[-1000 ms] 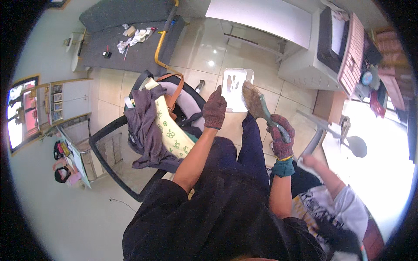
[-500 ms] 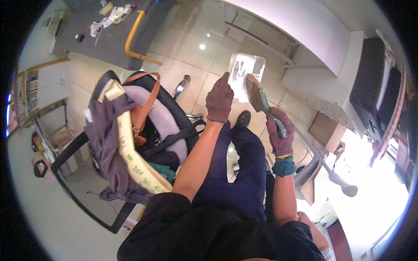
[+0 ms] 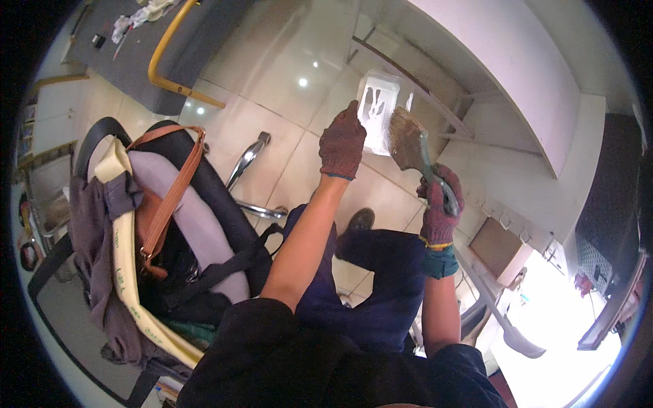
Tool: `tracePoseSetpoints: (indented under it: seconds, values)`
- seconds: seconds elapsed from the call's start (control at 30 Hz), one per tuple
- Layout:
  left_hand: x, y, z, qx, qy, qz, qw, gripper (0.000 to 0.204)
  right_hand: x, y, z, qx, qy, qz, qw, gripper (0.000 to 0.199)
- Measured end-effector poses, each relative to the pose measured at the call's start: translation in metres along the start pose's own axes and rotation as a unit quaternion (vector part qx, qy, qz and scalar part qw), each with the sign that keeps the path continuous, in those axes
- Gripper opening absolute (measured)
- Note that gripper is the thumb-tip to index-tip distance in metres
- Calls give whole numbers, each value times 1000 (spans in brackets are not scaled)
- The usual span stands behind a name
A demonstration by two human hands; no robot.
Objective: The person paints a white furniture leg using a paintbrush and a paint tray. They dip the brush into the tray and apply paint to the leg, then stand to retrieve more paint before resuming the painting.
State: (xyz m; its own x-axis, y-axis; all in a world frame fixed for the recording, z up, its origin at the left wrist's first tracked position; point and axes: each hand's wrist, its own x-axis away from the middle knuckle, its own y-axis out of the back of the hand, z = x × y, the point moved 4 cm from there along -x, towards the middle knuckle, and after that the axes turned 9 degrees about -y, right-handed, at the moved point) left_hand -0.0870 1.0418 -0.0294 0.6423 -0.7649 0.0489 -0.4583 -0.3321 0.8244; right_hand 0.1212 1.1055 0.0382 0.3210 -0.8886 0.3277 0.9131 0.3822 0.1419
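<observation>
My left hand (image 3: 341,144), in a dark maroon knit glove, grips the near left edge of a clear plastic container (image 3: 378,102). White paint-like liquid coats the container's inside in streaks. In the same kind of glove, my right hand (image 3: 442,209) is closed around the green handle of a wide paintbrush (image 3: 408,139). Its brownish bristles point away from me, at the container's right edge; whether they touch it I cannot tell. Both things are held above the tiled floor.
A white panelled piece of furniture (image 3: 507,75) with a lower rail stands ahead right. To my left is an office chair (image 3: 204,224) piled with a brown-strapped bag and dark cloth. A yellow bent bar (image 3: 160,61) edges a grey surface at far left. A grey armrest (image 3: 522,340) lies right.
The view has shifted right, so the chair and yellow bar sit farther left and the white furniture looks nearer. The brush has turned, its bristles now at the container's right edge.
</observation>
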Motion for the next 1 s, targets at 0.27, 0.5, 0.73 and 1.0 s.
tracePoseSetpoints:
  seconds: [0.27,0.5,0.73,1.0]
  values:
    - [-45,-37,39,-49,-35,-84,995,35,-40,8,-60,-144,19,-44,988,40]
    - [-81,-43,54,11,-96,-132,987,34,-59,5,-91,-189,48,-44,980,41]
    - [-92,-46,68,1,-93,-74,993,31,-66,8,-95,-167,86,-79,979,41]
    - [-86,-68,68,31,-137,-37,989,33,-76,4,-103,-176,85,-37,980,40]
